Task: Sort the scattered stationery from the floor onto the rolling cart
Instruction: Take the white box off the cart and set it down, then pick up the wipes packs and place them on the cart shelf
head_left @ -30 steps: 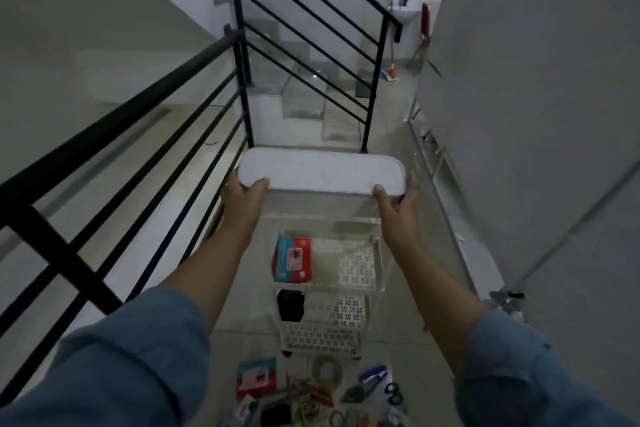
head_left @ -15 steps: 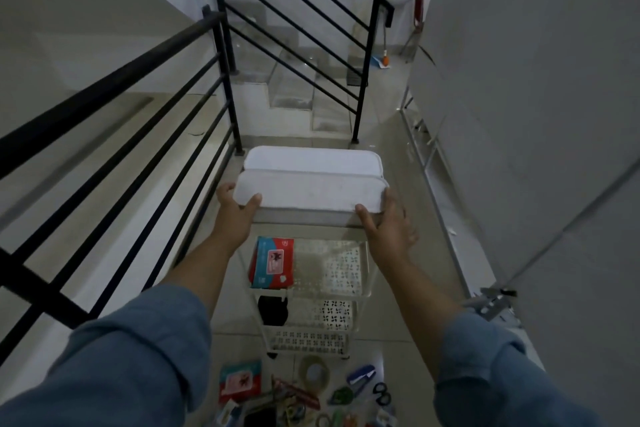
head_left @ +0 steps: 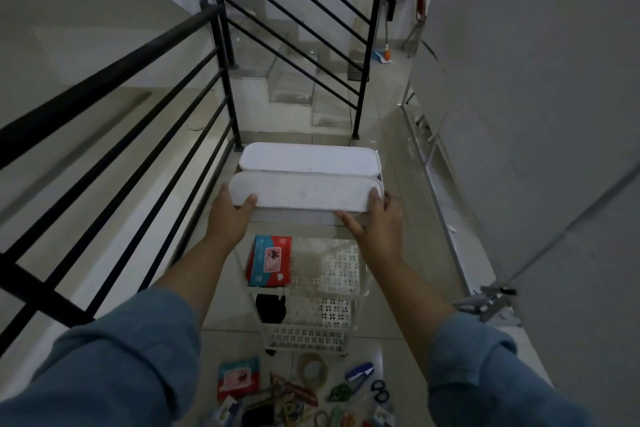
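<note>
My left hand [head_left: 227, 218] and my right hand [head_left: 377, 229] grip the two ends of a long white box [head_left: 304, 191], thumbs on its lid. It sits at the top of the white rolling cart [head_left: 362, 294], touching a second white box [head_left: 308, 158] behind it. A red and blue packet [head_left: 270, 260] lies on the middle tier and a black item [head_left: 270, 308] on the lower one. On the floor in front lie a similar red packet [head_left: 239, 381], a tape roll [head_left: 312, 371], a blue stapler [head_left: 360, 373], black scissors [head_left: 379, 390] and several small items.
A black stair railing [head_left: 114, 80] runs along the left, close to the cart. Steps [head_left: 291, 87] rise behind it. A grey wall [head_left: 519, 114] closes the right side, with a metal bracket [head_left: 491, 302] low on the floor. A mop [head_left: 384, 57] leans far back.
The white box in my hands has come down and towards me. A second white box now shows behind it. My view has tilted down a little.
</note>
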`<state>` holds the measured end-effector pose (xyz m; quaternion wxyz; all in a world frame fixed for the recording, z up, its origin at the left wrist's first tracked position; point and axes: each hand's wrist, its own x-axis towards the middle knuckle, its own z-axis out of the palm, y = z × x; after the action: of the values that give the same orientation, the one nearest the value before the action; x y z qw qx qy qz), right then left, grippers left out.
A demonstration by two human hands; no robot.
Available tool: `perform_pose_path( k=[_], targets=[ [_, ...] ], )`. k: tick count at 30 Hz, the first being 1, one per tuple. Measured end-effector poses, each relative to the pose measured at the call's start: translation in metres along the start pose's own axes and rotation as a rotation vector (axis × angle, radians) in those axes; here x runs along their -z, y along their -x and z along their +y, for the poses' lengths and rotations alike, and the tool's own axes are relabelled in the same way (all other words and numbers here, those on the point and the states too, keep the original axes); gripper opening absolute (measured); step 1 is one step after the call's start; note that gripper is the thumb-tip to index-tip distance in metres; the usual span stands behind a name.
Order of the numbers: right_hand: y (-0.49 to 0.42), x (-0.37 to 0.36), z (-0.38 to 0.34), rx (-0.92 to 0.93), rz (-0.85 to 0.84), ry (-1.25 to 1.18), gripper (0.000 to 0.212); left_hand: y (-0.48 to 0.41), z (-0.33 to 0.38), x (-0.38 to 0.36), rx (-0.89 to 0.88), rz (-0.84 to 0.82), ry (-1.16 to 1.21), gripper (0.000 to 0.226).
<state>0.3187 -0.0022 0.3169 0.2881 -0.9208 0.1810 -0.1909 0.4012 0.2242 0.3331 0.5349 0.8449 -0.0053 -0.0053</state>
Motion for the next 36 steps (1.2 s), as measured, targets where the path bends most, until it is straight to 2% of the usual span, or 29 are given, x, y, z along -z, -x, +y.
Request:
perform_pose_path(
  k=[3,5,7,9,12,15,19,26,30,36],
  targets=[
    [0.001,-0.001,-0.003,0.088,-0.022,0.198,0.070,-0.003,0.000,-0.002,0.066,-0.064,-0.004,0.072],
    [0.007,-0.003,-0.004,0.207,-0.058,0.233,0.071,0.004,0.001,-0.009,0.077,-0.014,-0.069,0.078],
    [0.010,-0.007,-0.002,0.210,-0.097,0.241,0.077,0.014,0.005,-0.015,0.000,0.116,-0.253,0.075],
    [0.010,-0.008,-0.001,0.170,-0.085,0.232,0.075,0.020,0.007,-0.020,-0.127,0.165,-0.446,0.062],
    [0.011,-0.005,-0.004,0.145,-0.103,0.256,0.053,0.026,0.005,-0.030,-0.266,0.048,-0.688,0.049],
    [0.014,-0.002,-0.004,0.142,-0.126,0.273,0.045,0.033,0.006,-0.037,-0.247,-0.122,-0.836,0.057],
    [0.013,-0.001,-0.006,0.140,-0.175,0.358,0.048,0.028,0.014,-0.032,-0.200,-0.212,-0.909,0.065],
    [0.052,-0.015,-0.005,0.119,-0.124,0.404,0.066,0.081,-0.007,-0.024,-0.363,-0.162,-0.785,0.065],
    [0.097,-0.030,-0.005,0.101,-0.179,0.296,0.063,0.118,-0.044,-0.010,-0.342,-0.246,-0.659,0.061],
    [0.200,-0.080,0.011,-0.045,-0.194,-0.023,0.050,0.167,-0.129,0.001,-0.212,-0.480,-0.734,0.059]
  ],
)
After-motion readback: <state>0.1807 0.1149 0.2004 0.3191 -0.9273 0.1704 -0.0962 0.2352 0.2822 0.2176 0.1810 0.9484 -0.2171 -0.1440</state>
